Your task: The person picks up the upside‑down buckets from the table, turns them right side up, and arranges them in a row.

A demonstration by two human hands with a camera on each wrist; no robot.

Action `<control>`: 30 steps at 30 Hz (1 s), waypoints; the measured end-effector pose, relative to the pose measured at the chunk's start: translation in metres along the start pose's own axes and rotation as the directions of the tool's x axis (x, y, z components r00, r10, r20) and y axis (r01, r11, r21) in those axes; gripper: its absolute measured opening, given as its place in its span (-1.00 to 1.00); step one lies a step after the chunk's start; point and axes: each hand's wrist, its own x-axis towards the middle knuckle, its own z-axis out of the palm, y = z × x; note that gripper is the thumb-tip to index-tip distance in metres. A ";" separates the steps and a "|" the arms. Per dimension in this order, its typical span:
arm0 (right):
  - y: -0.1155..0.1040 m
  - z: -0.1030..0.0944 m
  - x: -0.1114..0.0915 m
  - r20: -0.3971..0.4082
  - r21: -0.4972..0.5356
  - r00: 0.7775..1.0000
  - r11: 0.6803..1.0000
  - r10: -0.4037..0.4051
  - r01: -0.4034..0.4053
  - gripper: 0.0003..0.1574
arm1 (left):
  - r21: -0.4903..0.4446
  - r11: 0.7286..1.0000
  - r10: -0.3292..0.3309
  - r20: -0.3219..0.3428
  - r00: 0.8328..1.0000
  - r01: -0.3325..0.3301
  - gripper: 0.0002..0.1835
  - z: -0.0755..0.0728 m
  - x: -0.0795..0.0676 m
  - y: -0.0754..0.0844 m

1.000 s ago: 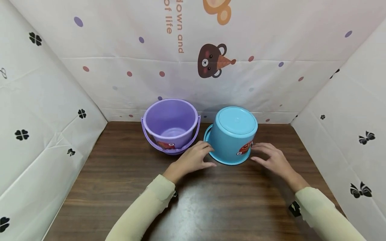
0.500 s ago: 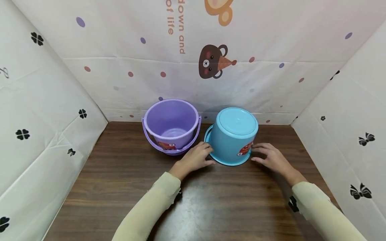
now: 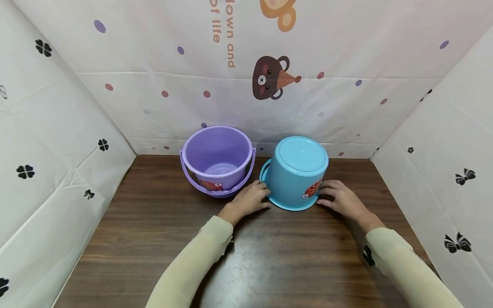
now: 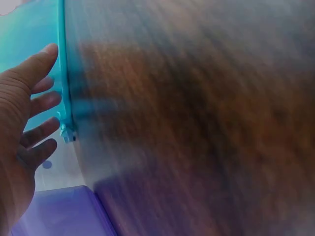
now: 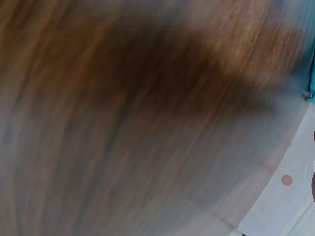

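Observation:
A blue bucket (image 3: pixel 296 179) stands upside down near the back wall, its base facing up and its rim on the table. Its handle (image 3: pixel 264 170) sticks out at the lower left. My left hand (image 3: pixel 248 199) is at the bucket's left side, fingertips right at the rim, fingers spread and loosely bent in the left wrist view. At the right side my right hand (image 3: pixel 340 200) has its fingertips by the rim, close to the red label (image 3: pixel 312 189). To the left stands a purple bucket (image 3: pixel 217 152), upright, its handle (image 3: pixel 227 192) hanging down in front.
The dark wooden table (image 3: pixel 269 265) runs up to a patterned cloth wall (image 3: pixel 154 111) behind both buckets. Similar white cloth walls border the left (image 3: pixel 50 171) and right (image 3: pixel 431 171) sides. The purple bucket is close beside my left hand.
Both hands have edged slightly inward toward the blue bucket's rim, with the right forearm shifting left. The two buckets stay in place.

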 end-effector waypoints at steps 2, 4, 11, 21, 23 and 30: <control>0.000 0.000 0.002 -0.003 0.001 1.000 1.000 0.007 -0.007 -0.56 | 0.004 1.000 -0.002 0.000 1.000 0.002 -0.62 0.002 0.001 -0.001; 0.000 0.000 0.004 -0.002 -0.003 1.000 1.000 0.008 -0.008 -0.56 | 0.008 1.000 -0.004 -0.002 1.000 0.004 -0.63 0.003 0.002 -0.001; -0.001 0.003 0.006 0.036 -0.003 0.999 1.000 -0.009 0.009 -0.56 | 0.020 0.999 -0.025 -0.012 1.000 0.025 -0.69 0.006 0.004 0.000; -0.005 0.007 0.009 0.069 -0.034 0.998 0.999 -0.006 0.008 -0.63 | -0.014 0.998 -0.061 -0.019 0.998 0.061 -0.73 0.006 0.009 0.000; -0.006 0.006 0.010 0.084 -0.047 0.996 0.999 -0.008 0.012 -0.63 | -0.011 0.998 -0.063 -0.016 0.998 0.063 -0.71 0.008 0.010 0.000; -0.007 0.003 0.011 0.121 -0.098 0.991 0.993 -0.047 0.059 -0.58 | 0.034 0.999 -0.030 -0.021 0.999 0.031 -0.71 0.011 0.011 -0.001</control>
